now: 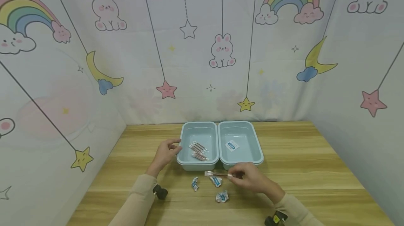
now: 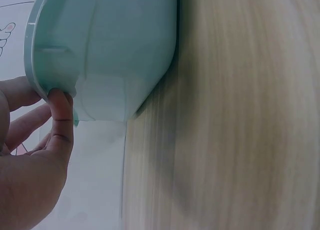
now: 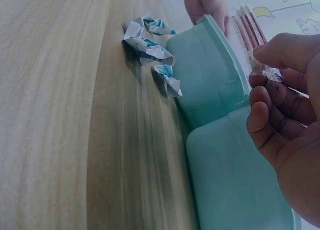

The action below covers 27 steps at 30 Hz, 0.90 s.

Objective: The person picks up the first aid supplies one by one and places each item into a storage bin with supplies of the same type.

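My right hand [image 1: 249,177] pinches a slim clear-wrapped packet of swabs [image 3: 250,32] by one end, between thumb and fingers. The packet has reddish-brown sticks and hangs in front of two light blue plastic bins. At the outer side of the left bin [image 1: 192,166], my left hand [image 1: 164,154] grips the rim, thumb under the lip in the left wrist view. Several similar swab packets [image 1: 199,151] lie inside that bin. A flat white square packet with a blue label [image 1: 232,145] rests in the right bin [image 1: 252,149].
Three crumpled white-and-blue wrappers lie on the wooden table [image 1: 303,170] before the bins: one on the left [image 1: 195,184], one in the middle [image 1: 216,181], one nearer [image 1: 222,196]. A patterned cloth backdrop [image 1: 195,61] stands behind and on both sides.
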Tool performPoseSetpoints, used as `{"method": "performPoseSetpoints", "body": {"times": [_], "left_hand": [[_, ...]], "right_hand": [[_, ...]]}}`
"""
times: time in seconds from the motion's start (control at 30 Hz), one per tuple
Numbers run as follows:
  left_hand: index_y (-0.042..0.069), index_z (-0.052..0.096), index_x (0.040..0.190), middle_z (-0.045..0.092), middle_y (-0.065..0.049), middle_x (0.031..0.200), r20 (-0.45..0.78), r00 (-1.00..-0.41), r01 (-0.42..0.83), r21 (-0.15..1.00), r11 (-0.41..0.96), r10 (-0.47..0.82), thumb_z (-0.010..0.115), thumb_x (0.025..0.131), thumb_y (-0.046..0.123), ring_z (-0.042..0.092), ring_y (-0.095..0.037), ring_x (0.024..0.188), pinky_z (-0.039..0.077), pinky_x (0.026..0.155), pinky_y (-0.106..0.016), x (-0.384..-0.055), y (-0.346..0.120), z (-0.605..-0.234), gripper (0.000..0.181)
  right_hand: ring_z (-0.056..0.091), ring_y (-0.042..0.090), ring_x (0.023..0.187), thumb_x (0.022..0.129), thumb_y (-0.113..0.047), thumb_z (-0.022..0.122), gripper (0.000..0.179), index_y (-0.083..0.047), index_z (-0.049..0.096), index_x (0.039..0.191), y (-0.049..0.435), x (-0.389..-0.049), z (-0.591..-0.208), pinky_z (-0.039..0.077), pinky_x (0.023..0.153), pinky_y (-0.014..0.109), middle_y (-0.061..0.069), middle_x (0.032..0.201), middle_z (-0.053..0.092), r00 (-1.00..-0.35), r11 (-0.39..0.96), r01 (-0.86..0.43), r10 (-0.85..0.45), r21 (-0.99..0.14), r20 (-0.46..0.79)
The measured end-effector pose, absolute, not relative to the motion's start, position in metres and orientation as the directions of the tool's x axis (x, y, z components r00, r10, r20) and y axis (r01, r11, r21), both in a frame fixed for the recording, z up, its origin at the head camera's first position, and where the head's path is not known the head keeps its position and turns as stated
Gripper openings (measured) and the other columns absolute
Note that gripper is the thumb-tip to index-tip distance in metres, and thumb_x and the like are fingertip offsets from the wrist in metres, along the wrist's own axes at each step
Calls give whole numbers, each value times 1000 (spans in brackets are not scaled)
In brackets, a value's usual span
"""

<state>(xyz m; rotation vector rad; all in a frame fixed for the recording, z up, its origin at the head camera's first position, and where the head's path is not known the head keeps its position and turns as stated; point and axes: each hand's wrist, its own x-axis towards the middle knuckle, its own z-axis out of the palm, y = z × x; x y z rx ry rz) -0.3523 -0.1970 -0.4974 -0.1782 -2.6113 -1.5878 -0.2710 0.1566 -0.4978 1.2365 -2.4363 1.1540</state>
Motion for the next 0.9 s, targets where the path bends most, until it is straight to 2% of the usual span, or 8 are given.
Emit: {"method": "performPoseSetpoints", "body": {"times": [0.23, 0.43, 0.9], "left_hand": [[0, 63, 126, 69, -16, 102, 121, -991, 133, 882, 453, 56, 70, 88, 8, 66, -19, 84, 53, 65, -28, -352, -197, -497, 40], [0, 63, 125, 70, -15, 101, 118, -992, 127, 881, 455, 50, 70, 87, 8, 67, -19, 85, 53, 65, -28, -353, -197, -499, 39], [0, 62, 126, 70, -15, 101, 109, -993, 120, 885, 449, 50, 70, 88, 8, 67, -20, 86, 54, 67, -30, -352, -196, -497, 40]], "right_hand": [[52, -5, 67, 90, -23, 71, 9, -13, 72, 88, 154, -273, -496, 51, 55, 24, -12, 75, 63, -637, 346, -751, -604, -562, 479], [54, -4, 69, 88, -16, 72, 3, -15, 72, 91, 150, -273, -492, 51, 58, 21, -11, 78, 65, -654, 354, -738, -585, -574, 481], [56, -2, 70, 86, -14, 72, 8, -17, 72, 93, 143, -276, -489, 52, 59, 20, -9, 82, 67, -683, 367, -718, -539, -592, 494]]}}
